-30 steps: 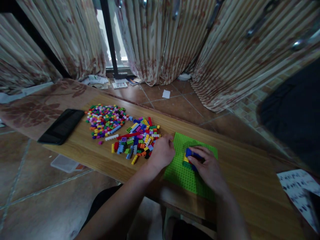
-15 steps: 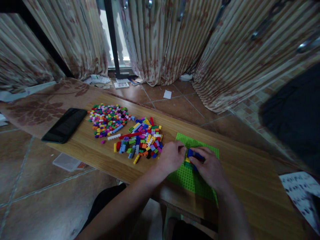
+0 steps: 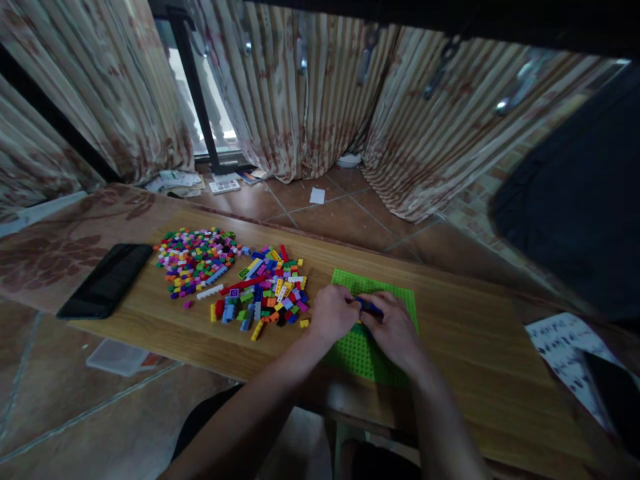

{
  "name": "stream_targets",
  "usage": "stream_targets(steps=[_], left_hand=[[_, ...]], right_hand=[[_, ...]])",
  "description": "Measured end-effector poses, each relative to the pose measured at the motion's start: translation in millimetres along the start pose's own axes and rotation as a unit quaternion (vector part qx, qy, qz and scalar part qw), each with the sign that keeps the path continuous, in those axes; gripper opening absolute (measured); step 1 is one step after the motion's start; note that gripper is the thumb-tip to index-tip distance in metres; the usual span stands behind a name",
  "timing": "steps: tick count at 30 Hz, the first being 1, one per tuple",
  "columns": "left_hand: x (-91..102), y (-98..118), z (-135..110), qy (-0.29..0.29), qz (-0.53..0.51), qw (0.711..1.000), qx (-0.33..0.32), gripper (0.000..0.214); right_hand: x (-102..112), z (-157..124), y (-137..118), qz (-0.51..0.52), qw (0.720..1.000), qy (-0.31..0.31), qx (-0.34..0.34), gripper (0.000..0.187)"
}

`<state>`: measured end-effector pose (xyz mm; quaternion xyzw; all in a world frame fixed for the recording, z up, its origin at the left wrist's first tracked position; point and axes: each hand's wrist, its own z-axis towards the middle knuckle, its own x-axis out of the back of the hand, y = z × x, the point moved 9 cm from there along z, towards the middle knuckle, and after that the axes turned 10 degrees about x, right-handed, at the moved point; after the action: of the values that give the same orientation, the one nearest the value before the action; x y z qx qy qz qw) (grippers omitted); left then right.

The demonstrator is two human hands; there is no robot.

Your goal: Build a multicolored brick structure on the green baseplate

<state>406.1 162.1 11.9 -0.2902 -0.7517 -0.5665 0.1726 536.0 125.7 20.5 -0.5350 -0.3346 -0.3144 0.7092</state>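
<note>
My right hand (image 3: 393,327) is closed round a blue toy brick (image 3: 369,307) over the green studded baseplate (image 3: 365,363). Its fingers cover most of the brick. Against the brick's left end, my left hand (image 3: 334,312) has its fingertips pinched together, and what they hold is hidden. Between the hands a bit of yellow shows low down, mostly covered by my right fingers. Left of my left hand lies a loose pile of larger mixed bricks (image 3: 273,287), with a single yellow brick (image 3: 305,323) close to my wrist.
A heap of small coloured bricks (image 3: 195,257) lies farther left on the wooden table (image 3: 475,347). Beside it is a black tablet or phone (image 3: 107,280). A clear plastic box (image 3: 117,357) is on the floor; a printed sheet (image 3: 570,353) lies at the right.
The head view has shifted, so the scene sits further left and slightly lower. My left fingertips have closed in on the blue brick. A yellow brick now shows near my left wrist.
</note>
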Motion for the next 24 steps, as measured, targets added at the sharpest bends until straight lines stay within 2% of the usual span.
stream_targets(steps=[4, 7, 12, 15, 20, 24], left_hand=[[-0.6, 1.3, -0.8, 0.005, -0.007, 1.0, -0.021, 0.014], [0.0, 1.5, -2.0, 0.006, -0.018, 0.999, -0.027, 0.013], [4.9, 3.4, -5.1, -0.008, -0.042, 0.998, -0.043, 0.026], [14.2, 3.8, -5.4, -0.012, -0.075, 0.995, -0.067, 0.029], [49.5, -2.6, -2.5, 0.022, -0.155, 0.983, -0.098, 0.025], [97.2, -22.0, 0.3, 0.078, -0.203, 0.974, -0.068, 0.022]], right_hand=[[5.9, -7.9, 0.1, 0.055, 0.997, 0.044, 0.004, 0.04], [18.6, -12.6, 14.2, 0.127, 0.986, 0.108, -0.027, 0.054], [48.7, -24.6, 51.2, 0.177, 0.935, 0.273, -0.144, 0.042], [57.4, -30.2, 57.3, 0.184, 0.914, 0.325, -0.16, 0.037], [61.6, -33.2, 51.8, 0.181, 0.91, 0.348, -0.133, 0.033], [63.5, -33.4, 44.6, 0.166, 0.912, 0.349, -0.136, 0.032]])
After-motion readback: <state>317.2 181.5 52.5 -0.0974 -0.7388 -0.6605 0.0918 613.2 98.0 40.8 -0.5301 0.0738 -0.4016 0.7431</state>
